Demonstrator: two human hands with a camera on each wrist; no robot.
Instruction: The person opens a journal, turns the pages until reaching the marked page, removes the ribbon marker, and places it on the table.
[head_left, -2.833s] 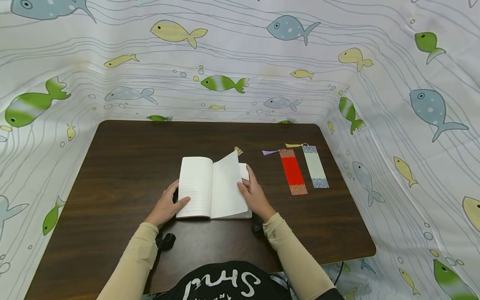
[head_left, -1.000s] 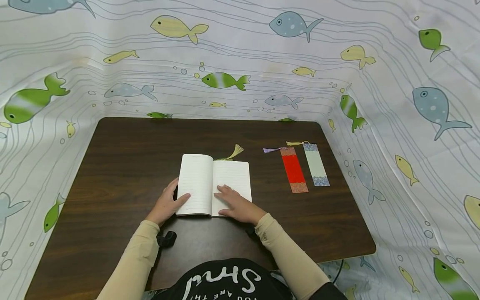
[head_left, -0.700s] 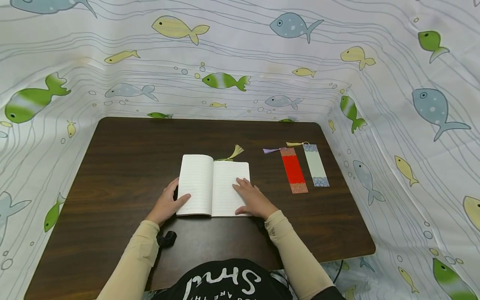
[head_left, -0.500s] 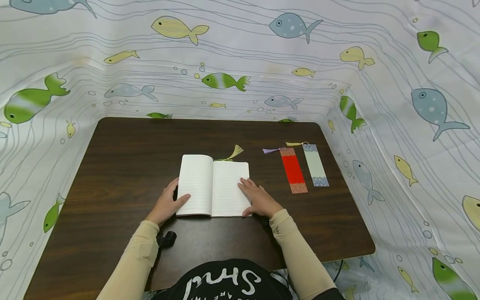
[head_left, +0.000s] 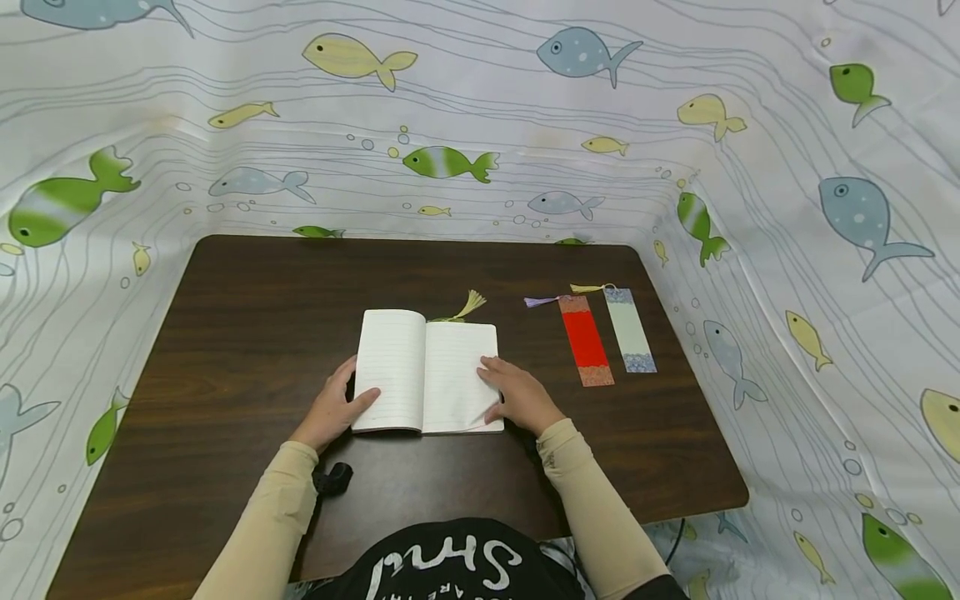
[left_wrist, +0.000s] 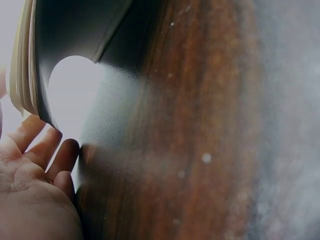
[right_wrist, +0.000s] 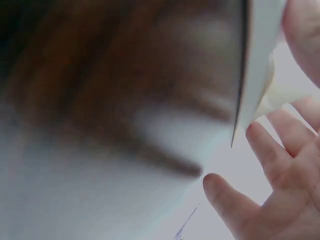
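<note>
A white cloth printed with fish hangs behind and beside a dark wooden desk. A notebook lies open near the middle of the desk, its lined pages facing up, and a yellow tassel sticks out past its top edge. The left hand rests at the book's left edge, the thumb lying on the left page and the fingers tucked beside the cover; its grip is loose. The right hand lies on the outer edge of the right page, fingers fairly straight, the thumb lifting the page's lower corner. Well to the right, a red bookmark and a pale bookmark lie side by side.
</note>
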